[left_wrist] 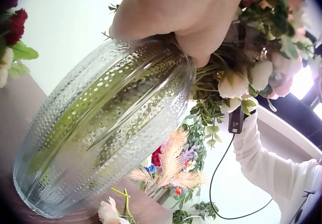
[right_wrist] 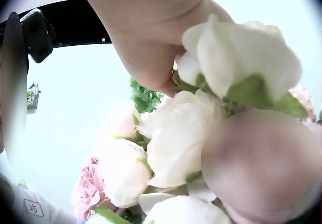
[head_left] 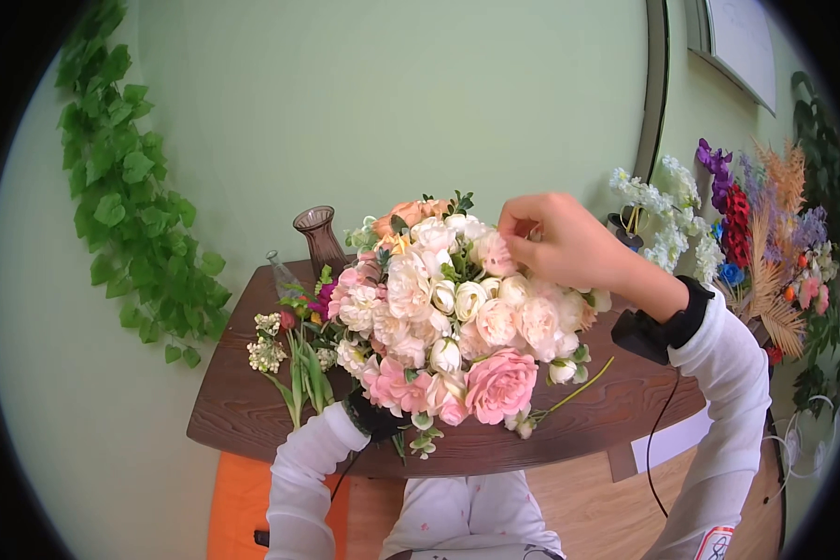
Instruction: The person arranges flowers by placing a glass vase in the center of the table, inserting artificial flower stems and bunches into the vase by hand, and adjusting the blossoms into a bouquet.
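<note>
A large bouquet of white, cream and pink artificial flowers fills a clear textured glass vase, which appears tilted in the left wrist view. My left hand grips the vase at its mouth, beside the green stems; in the head view the blooms hide this hand. Over the upper right of the bouquet, my right hand pinches a pale pink flower between thumb and fingers. White roses crowd close under that hand in the right wrist view, and one covers part of its fingers.
The dark wooden table holds a smoky brown glass vase, a small clear bottle and loose tulips on the left. A loose stem lies front right. More colourful artificial flowers stand at the right.
</note>
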`<state>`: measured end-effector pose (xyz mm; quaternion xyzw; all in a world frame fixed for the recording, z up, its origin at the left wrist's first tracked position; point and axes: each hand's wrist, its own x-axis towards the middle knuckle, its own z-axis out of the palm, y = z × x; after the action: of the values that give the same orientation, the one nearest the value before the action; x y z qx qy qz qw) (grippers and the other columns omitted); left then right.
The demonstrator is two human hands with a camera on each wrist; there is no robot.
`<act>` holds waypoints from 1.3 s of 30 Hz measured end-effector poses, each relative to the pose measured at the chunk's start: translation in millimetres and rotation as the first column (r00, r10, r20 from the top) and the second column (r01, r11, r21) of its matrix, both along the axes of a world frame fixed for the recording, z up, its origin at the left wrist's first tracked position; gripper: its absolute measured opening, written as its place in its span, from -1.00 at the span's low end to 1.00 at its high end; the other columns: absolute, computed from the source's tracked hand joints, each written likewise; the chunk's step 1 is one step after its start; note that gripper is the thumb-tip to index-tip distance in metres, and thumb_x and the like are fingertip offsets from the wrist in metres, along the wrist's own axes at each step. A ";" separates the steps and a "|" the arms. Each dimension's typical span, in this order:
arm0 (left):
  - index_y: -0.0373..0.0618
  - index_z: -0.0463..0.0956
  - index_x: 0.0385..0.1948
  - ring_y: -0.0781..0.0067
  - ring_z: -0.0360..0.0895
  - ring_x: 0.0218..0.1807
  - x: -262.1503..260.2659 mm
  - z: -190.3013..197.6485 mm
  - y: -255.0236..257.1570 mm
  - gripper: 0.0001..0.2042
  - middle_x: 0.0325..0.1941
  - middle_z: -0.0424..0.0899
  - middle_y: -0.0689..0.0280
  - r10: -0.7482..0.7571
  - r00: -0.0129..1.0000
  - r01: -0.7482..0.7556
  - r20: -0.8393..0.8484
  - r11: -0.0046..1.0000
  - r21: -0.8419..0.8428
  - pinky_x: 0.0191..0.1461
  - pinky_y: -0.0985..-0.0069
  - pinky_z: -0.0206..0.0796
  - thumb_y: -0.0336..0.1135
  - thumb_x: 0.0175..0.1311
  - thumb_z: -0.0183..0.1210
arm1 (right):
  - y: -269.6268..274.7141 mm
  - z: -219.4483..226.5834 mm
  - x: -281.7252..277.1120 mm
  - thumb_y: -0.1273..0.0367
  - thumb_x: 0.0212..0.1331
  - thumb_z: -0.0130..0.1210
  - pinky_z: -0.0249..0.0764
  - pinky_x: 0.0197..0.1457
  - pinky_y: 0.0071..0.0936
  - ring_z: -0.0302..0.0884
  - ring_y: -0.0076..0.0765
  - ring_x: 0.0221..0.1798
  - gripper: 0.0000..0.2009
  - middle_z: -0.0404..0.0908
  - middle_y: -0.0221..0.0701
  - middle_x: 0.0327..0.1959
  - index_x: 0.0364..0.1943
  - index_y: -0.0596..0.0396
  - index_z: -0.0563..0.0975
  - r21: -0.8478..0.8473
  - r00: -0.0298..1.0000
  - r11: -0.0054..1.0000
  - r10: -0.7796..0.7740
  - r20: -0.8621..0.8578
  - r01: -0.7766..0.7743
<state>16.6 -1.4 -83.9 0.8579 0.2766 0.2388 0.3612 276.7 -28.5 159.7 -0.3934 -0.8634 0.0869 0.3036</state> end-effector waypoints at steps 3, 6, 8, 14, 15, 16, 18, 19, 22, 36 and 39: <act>-0.12 0.37 0.02 0.32 0.45 -0.02 -4.0 -3.1 -6.7 -0.64 -0.02 0.50 0.20 0.000 1.000 0.000 0.004 1.000 -0.022 0.08 0.43 0.26 -0.38 0.14 0.06 | -0.3 2.2 -6.0 0.53 -0.06 -0.01 0.40 -0.33 -0.47 0.44 -0.39 -0.49 -0.92 0.49 -0.30 -0.56 -0.47 0.28 0.45 -0.119 0.995 0.992 -0.055 -0.079 0.045; -0.11 0.37 0.02 0.32 0.45 -0.02 6.3 4.6 -1.5 -0.64 -0.02 0.50 0.20 0.006 1.000 -0.005 0.014 0.999 -0.040 0.08 0.43 0.26 -0.38 0.15 0.06 | 1.9 1.7 -5.5 0.52 -0.05 -0.03 0.39 -0.36 -0.49 0.43 -0.44 -0.51 -0.91 0.50 -0.31 -0.57 -0.45 0.29 0.45 -0.024 0.998 0.999 0.044 -0.049 -0.046; -0.11 0.36 0.02 0.32 0.45 -0.02 2.2 0.9 -7.2 -0.64 -0.02 0.50 0.20 0.010 1.000 -0.009 0.022 0.999 -0.053 0.08 0.43 0.26 -0.38 0.15 0.06 | 0.4 2.6 -3.6 0.52 -0.04 -0.04 0.39 -0.37 -0.49 0.43 -0.46 -0.51 -0.90 0.51 -0.32 -0.55 -0.44 0.29 0.45 0.055 0.993 0.991 0.120 0.018 -0.120; -0.11 0.36 0.03 0.32 0.45 -0.02 -0.5 2.8 -9.2 -0.64 -0.02 0.50 0.20 0.008 0.999 -0.004 0.049 0.995 -0.095 0.08 0.43 0.27 -0.38 0.15 0.06 | -14.9 8.9 -1.6 0.39 0.06 0.01 0.41 -0.27 -0.49 0.46 -0.45 -0.41 -0.80 0.54 -0.36 -0.52 -0.29 0.25 0.48 -0.196 0.997 0.980 0.054 0.052 -0.043; -0.11 0.36 0.03 0.32 0.45 -0.02 3.4 2.2 -10.7 -0.64 -0.02 0.50 0.20 0.009 0.998 -0.003 0.054 0.995 -0.102 0.08 0.43 0.27 -0.38 0.15 0.05 | -15.2 8.7 -1.5 0.34 0.07 0.05 0.40 -0.22 -0.48 0.45 -0.44 -0.36 -0.75 0.53 -0.34 -0.45 -0.23 0.23 0.47 -0.155 0.997 0.985 0.079 -0.007 -0.080; -0.11 0.36 0.03 0.32 0.45 -0.02 6.5 3.8 -9.3 -0.64 -0.02 0.50 0.20 0.011 0.998 -0.004 0.058 0.994 -0.108 0.08 0.43 0.27 -0.38 0.15 0.05 | -15.5 8.4 -2.0 0.29 0.07 0.08 0.39 -0.17 -0.46 0.45 -0.44 -0.32 -0.70 0.53 -0.31 -0.38 -0.17 0.20 0.47 -0.112 0.992 0.987 0.108 -0.066 -0.115; -0.11 0.36 0.03 0.32 0.45 -0.02 6.5 8.8 -6.5 -0.64 -0.02 0.50 0.20 0.016 0.998 -0.008 0.066 0.992 -0.122 0.08 0.43 0.27 -0.38 0.16 0.05 | -20.4 10.6 -6.6 0.27 0.06 0.10 0.38 -0.14 -0.45 0.45 -0.41 -0.29 -0.66 0.50 -0.29 -0.32 -0.10 0.15 0.44 -0.028 0.990 0.990 0.140 -0.027 -0.140; -0.11 0.36 0.03 0.32 0.45 -0.02 10.7 10.0 -6.2 -0.64 -0.02 0.50 0.20 0.019 0.997 -0.010 0.070 0.992 -0.129 0.08 0.43 0.27 -0.38 0.16 0.05 | -22.7 11.0 -9.9 0.25 0.05 0.11 0.37 -0.11 -0.43 0.45 -0.37 -0.27 -0.60 0.48 -0.26 -0.25 -0.03 0.10 0.42 0.055 0.986 0.984 0.167 0.015 -0.167; -0.11 0.36 0.03 0.32 0.45 -0.02 17.8 12.3 -6.7 -0.64 -0.02 0.50 0.20 0.025 0.997 -0.013 0.078 0.989 -0.150 0.08 0.43 0.27 -0.38 0.16 0.05 | -26.3 5.9 -24.6 0.22 0.04 0.13 0.39 -0.12 -0.40 0.46 -0.26 -0.28 -0.55 0.42 -0.24 -0.22 0.06 -0.01 0.37 0.205 0.976 0.957 0.185 0.115 -0.205; -0.10 0.36 0.04 0.32 0.45 -0.02 17.3 18.3 -15.5 -0.65 -0.03 0.50 0.21 0.057 0.987 -0.022 0.153 0.975 -0.223 0.08 0.43 0.27 -0.38 0.17 0.04 | -14.0 24.3 -41.7 0.44 0.13 -0.02 0.36 -0.36 -0.34 0.42 -0.12 -0.43 -0.94 0.47 -0.26 -0.49 -0.36 0.14 0.44 0.441 0.963 0.861 0.267 0.033 -0.254; -0.10 0.36 0.04 0.32 0.45 -0.02 20.7 20.0 -14.9 -0.65 -0.03 0.50 0.21 0.057 0.984 -0.016 0.168 0.971 -0.237 0.08 0.42 0.27 -0.38 0.17 0.03 | -17.7 31.3 -40.0 0.46 0.15 -0.02 0.34 -0.38 -0.44 0.39 -0.22 -0.47 -0.93 0.47 -0.31 -0.46 -0.34 0.17 0.42 0.435 0.967 0.868 0.254 0.023 -0.238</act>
<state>37.3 -16.3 -63.9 0.7798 0.2863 0.2847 0.4783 236.7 -46.1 191.0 -0.2011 -0.8986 -0.0628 0.3849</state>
